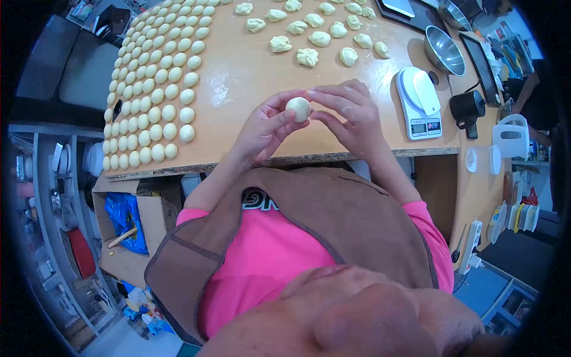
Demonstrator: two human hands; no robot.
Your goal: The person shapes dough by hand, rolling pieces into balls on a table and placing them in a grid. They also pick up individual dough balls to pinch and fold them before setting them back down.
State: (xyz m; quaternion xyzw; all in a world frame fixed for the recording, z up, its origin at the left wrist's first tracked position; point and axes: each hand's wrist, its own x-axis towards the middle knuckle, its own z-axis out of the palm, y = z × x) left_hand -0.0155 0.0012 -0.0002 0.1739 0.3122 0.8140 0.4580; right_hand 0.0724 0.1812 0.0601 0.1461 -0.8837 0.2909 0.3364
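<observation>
A smooth, pale dough ball (298,109) is held in my left hand (270,124), between the thumb and curled fingers, above the table's front edge. My right hand (352,113) is close on the ball's right side. Its index fingertip reaches the ball's upper edge and its thumb tip lies by the lower right side, with a gap between the two. Beyond my hands lie rough, lumpy dough pieces (307,57), scattered across the table. To the left, rows of smooth round dough balls (144,138) cover the tabletop.
A white kitchen scale (419,101) stands on the wooden table (238,77) to the right. Near it are a metal bowl (445,50), a black mug (467,110) and a white pitcher (512,135). A cardboard box (156,217) sits below left. Another person's arm (528,92) shows at far right.
</observation>
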